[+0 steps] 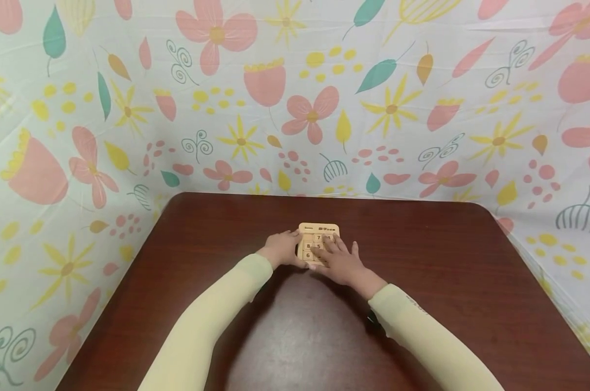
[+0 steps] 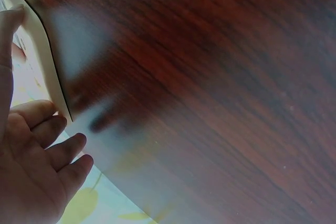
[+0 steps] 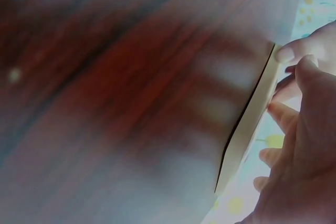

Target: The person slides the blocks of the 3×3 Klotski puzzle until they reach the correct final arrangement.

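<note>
A small wooden number puzzle board point(image 1: 311, 227) with square numbered tiles lies toward the back of the table. The left hand point(image 1: 281, 248) holds it at the left side, thumb at the near corner and fingers along the edge. In the left wrist view, this hand point(image 2: 34, 166) has its thumb and index finger at the board's pale side point(image 2: 39, 43). Over the tiles, the right hand point(image 1: 344, 265) spreads its fingers, with fingertips touching the numbered faces and covering some. The right wrist view shows the right hand point(image 3: 310, 145) above the board's edge point(image 3: 247, 124).
The dark reddish wooden table point(image 1: 422, 255) has rounded far corners. A white cloth with flowers and leaves point(image 1: 353, 125) hangs behind it and along both sides. Pale yellow sleeves point(image 1: 197, 326) cover both forearms.
</note>
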Demonstrator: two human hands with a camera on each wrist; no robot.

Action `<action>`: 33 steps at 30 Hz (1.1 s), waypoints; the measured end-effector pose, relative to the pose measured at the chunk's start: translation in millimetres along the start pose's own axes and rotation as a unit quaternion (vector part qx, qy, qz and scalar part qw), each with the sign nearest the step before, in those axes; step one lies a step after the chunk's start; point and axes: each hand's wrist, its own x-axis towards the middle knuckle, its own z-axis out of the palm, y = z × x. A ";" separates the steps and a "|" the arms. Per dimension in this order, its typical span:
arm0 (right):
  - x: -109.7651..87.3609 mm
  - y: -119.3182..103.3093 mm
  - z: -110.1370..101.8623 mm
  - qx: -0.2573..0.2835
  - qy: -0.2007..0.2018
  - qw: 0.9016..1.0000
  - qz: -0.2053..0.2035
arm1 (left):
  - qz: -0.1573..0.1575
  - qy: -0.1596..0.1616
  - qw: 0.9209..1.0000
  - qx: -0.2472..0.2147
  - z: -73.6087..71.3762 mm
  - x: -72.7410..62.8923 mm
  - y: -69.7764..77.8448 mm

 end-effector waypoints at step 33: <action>10.9 16.0 -5.8 0.015 -0.009 0.998 0.052 | -0.006 0.001 1.000 -0.003 -2.6 -3.2 2.6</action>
